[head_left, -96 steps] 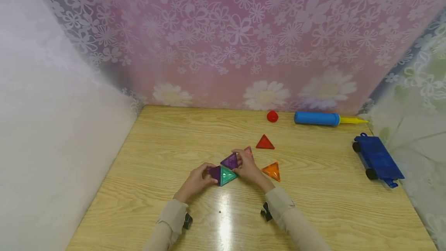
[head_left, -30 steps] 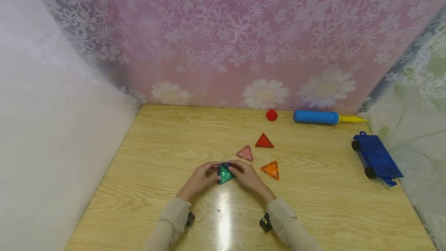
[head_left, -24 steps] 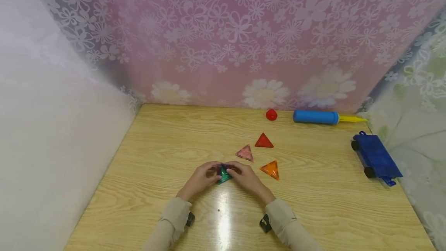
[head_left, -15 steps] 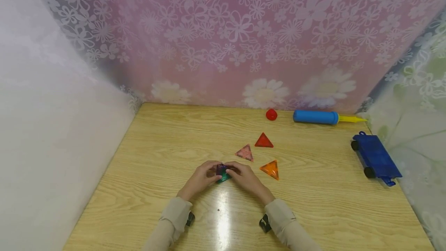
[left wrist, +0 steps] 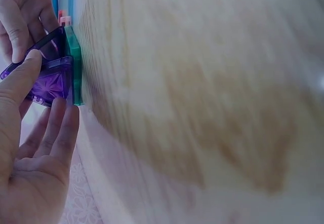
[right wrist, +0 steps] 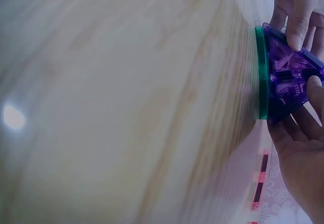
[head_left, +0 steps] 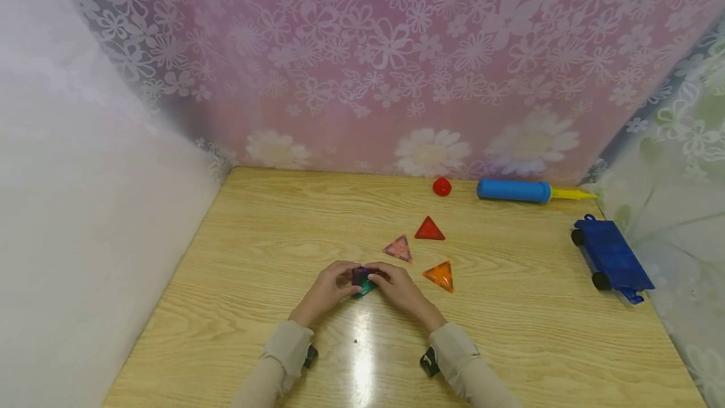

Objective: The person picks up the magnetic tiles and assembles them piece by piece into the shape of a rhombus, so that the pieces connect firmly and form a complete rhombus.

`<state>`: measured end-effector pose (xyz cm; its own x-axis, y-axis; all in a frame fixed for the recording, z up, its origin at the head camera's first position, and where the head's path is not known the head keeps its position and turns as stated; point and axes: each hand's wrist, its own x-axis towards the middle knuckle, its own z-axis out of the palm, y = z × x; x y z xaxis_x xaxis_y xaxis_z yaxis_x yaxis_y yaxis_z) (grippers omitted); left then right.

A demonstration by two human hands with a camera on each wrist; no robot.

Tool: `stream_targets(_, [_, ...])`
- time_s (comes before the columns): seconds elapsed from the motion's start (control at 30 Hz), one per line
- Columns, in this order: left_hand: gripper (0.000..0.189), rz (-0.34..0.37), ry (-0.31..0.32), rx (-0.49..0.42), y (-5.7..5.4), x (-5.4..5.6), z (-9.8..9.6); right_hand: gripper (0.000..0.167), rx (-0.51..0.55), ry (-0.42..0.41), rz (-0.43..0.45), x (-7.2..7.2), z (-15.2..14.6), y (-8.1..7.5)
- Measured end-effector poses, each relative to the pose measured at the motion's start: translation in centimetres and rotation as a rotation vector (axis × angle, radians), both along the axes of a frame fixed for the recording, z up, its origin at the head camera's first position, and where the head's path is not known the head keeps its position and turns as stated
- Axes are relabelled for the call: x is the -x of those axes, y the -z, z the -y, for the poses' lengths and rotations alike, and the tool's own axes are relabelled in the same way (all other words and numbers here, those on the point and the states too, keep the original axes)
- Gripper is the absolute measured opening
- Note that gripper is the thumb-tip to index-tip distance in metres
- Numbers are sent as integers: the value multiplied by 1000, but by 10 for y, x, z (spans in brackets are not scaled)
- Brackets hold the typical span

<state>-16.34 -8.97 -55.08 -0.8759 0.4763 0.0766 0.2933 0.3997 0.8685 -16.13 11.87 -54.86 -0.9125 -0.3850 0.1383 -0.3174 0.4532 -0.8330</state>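
Head view, clock read from the green tile (head_left: 365,286). This lies on the table (head_left: 272,219), below two tilted purple tiles. Left hand (head_left: 328,286), at 9 o'clock, pinches the left purple tile (left wrist: 51,84); right hand (head_left: 401,285), at 3, pinches the right purple tile (right wrist: 288,88). Outward: pink tile (head_left: 399,249) and red tile (head_left: 430,229) between 1 and 2, orange tile (head_left: 441,276) at 3, blue pump (head_left: 512,191) at 2, blue cart (head_left: 614,254) farthest, near 3.

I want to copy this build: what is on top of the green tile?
Two purple tiles stand tilted on the green tile, held by the left hand and right hand. Part of its upper face is hidden behind them.
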Motion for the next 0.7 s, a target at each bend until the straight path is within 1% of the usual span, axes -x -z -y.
stream_targets(0.1, [47,-19,2,24,1,1,0,26,-11,12,-21,1,1,0])
stream_targets(0.23, [49,-34,-4,66,2,2,2,23,-34,57,-62,2,2,0])
stream_targets(0.33, [51,-29,-12,92,2,2,3,21,-51,92,-85,2,3,0])
stream_targets(0.47, [53,-45,-16,120,0,3,2,19,-53,111,-97,3,4,0])
stream_targets(0.53, [54,-50,-14,127,-1,3,1,18,-41,115,-94,3,4,0])
stream_targets(0.7, [58,-11,-4,121,-6,3,-3,20,10,111,-50,2,2,-1])
